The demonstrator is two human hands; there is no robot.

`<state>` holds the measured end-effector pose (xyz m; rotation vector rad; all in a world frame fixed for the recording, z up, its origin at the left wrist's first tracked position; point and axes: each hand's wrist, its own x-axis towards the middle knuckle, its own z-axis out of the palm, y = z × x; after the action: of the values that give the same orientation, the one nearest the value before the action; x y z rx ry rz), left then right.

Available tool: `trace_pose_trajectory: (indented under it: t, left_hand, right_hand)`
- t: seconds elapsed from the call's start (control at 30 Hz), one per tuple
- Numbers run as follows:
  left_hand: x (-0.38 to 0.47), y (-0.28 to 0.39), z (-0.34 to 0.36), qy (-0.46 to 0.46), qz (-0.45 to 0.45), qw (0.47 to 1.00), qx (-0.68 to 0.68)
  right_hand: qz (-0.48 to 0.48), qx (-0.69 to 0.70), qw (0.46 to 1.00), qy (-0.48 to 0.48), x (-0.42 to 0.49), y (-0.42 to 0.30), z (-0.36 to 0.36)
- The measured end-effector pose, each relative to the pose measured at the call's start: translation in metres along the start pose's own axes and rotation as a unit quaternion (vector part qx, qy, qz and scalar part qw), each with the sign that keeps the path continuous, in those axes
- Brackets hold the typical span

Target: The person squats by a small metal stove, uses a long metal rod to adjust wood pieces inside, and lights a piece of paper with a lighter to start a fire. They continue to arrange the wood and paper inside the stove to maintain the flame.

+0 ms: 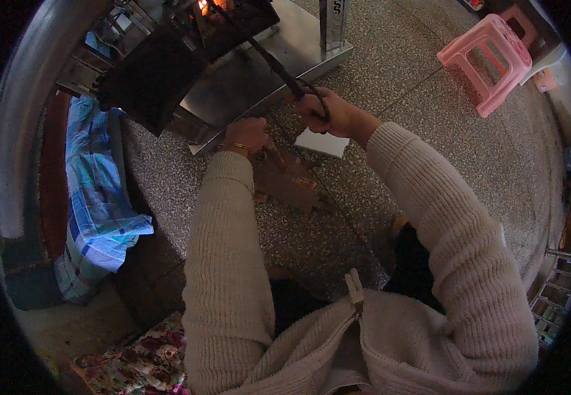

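My right hand grips a long dark metal fire tool by its looped handle. The tool slants up and left into the open firebox of a metal stove, where flames glow. My left hand, with a bracelet at the wrist, is low by the front edge of the stove's base. Its fingers are in shadow, and whether they hold anything is unclear. Brown scraps, perhaps wood or bark, lie on the floor just below it. A flat white piece rests under my right hand.
The dark stove door stands swung out at the left. Blue checked cloth hangs beside a thick metal pipe. A pink plastic stool is at the upper right, a metal rack at the right rim. Floral fabric lies lower left.
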<state>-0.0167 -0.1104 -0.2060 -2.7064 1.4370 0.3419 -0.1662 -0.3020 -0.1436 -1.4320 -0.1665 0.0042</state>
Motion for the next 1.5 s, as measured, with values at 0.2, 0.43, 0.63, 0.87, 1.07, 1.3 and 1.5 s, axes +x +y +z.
trace_pose_trajectory:
  t: [0.2, 0.43, 0.63, 0.87, 1.07, 1.3, 1.5]
  left_hand:
    - [0.002, 0.0, -0.002, -0.008, -0.014, 1.0, 0.013]
    - [0.0, 0.002, -0.002, 0.024, 0.014, 1.0, 0.007]
    - [0.0, 0.001, -0.003, -0.014, -0.002, 1.0, 0.021]
    - [0.0, 0.002, -0.005, -0.014, 0.001, 1.0, 0.023]
    - [0.001, 0.004, -0.005, -0.014, -0.002, 1.0, 0.024]
    - [-0.001, 0.003, -0.009, -0.039, -0.004, 0.999, 0.032]
    - [-0.002, 0.001, -0.005, -0.026, -0.005, 0.999, 0.023]
  right_hand:
    - [-0.045, -0.006, 0.996, -0.072, 0.003, 0.005, -0.016]
    - [0.124, 0.152, 0.98, -0.023, 0.005, -0.01, -0.018]
    - [0.142, -0.005, 0.988, 0.06, 0.017, -0.025, -0.006]
    - [0.032, -0.277, 0.954, 0.113, 0.023, -0.033, 0.009]
    - [0.085, -0.428, 0.887, 0.151, 0.023, -0.035, 0.017]
    - [0.132, -0.532, 0.818, 0.173, 0.019, -0.044, 0.022]
    - [0.144, -0.572, 0.788, 0.178, 0.019, -0.045, 0.018]
